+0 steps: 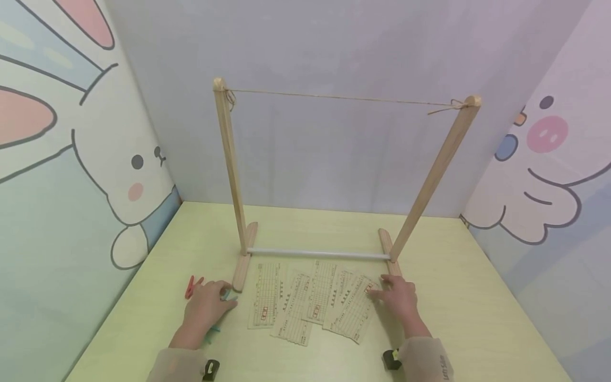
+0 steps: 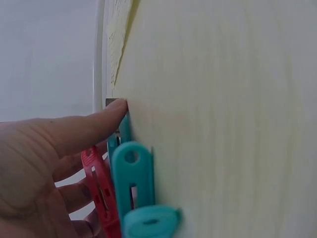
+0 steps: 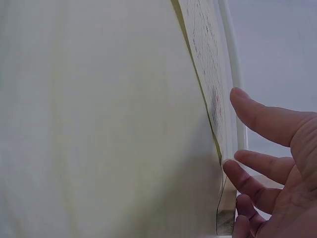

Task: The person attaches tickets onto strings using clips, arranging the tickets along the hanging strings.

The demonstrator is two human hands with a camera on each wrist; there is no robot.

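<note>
"Paper slips: where, & what're they like?"

"6 o'clock on the head view, flat on the desk, overlapping in a loose fan. Thin, cream, rectangular, w/ printed grids & small red boxes."

"L hand?"

"Btwn 7 & 8. Wrist low, back of hand up, thumb reaching twd 3, fingers bent. Thumb & forefinger sit either side of a teal clip; can't tell if it's actually gripped."

"Other clips?"

"Red clip just beside that hand, nr 8 o'clock. More teal clips twd 6 from the thumb in the L wrist view: smooth plastic, rounded ends, w/ holes & slots."

"R hand?"

"Btwn 4 & 5. Released, fingers loosely bent, thumb pointing twd 9 at the rightmost slip's edge. Touching? Can't tell."

"Behind it all?"

"Wooden frame: squared posts, rounded tops, flat feet. Thin twine knotted across at 12; smooth white rod low, just beyond the slips."
</note>
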